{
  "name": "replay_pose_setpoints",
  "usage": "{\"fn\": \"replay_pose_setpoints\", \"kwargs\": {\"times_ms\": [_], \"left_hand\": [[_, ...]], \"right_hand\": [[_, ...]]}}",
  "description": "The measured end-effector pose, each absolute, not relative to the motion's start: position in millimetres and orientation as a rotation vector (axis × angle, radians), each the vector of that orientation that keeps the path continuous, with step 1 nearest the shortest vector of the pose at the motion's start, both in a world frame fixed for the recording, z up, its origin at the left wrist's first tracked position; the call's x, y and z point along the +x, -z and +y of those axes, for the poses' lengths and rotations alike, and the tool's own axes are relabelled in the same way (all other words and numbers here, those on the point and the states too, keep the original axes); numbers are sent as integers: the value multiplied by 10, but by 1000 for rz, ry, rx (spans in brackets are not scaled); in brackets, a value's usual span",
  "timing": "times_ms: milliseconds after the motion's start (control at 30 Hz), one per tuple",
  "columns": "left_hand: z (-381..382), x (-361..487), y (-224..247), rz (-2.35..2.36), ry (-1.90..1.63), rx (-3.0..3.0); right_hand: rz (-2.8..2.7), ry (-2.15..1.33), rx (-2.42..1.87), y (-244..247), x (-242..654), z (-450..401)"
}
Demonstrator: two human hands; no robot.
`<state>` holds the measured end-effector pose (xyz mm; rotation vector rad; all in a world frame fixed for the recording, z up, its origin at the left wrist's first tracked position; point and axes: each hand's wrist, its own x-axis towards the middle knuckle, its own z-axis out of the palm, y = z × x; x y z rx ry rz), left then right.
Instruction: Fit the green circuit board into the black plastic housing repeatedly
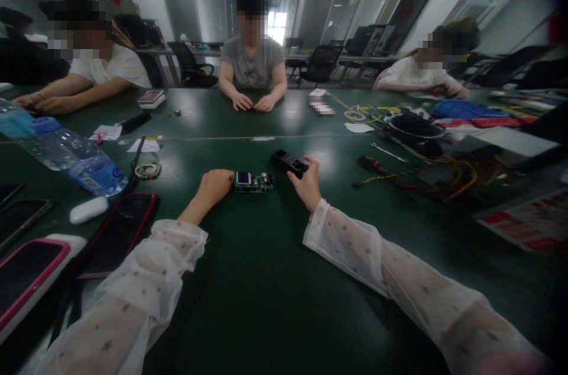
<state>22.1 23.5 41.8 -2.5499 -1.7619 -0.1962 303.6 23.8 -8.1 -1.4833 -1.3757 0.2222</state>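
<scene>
Close to the middle of the green table lies a small green circuit board (252, 181) with a little dark screen and a connector end on its right. My left hand (215, 184) is closed in a fist at the board's left edge; its fingertips are hidden, so whether it grips the board cannot be made out. Just right of the board, my right hand (307, 181) has thumb and fingers around the near right end of a black rectangular plastic case (287, 162). The case is tilted, with cut-outs in its upper face, and is apart from the board.
Phones, including one with a red edge (122, 227), a white earbud case (89, 209) and water bottles (89, 165) crowd the left. On the right lie a wrench (388, 152) and tangled cables (426, 177). Across the table sits a person (252, 64), with others at both sides.
</scene>
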Motion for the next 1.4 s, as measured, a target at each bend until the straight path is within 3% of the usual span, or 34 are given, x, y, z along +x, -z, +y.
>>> {"fn": "replay_pose_setpoints", "kwargs": {"times_ms": [600,900,1400], "left_hand": [[219,216,-429,-1769,215,-2568],[218,239,-445,-1811,154,-2516],[179,232,-477,-1820,244,-2550]], "right_hand": [[-1402,-334,-1349,74,3035,255],[-1797,-282,-1050,-258,2817,-79],[-2093,-321,-932,-249,2789,-106]]}}
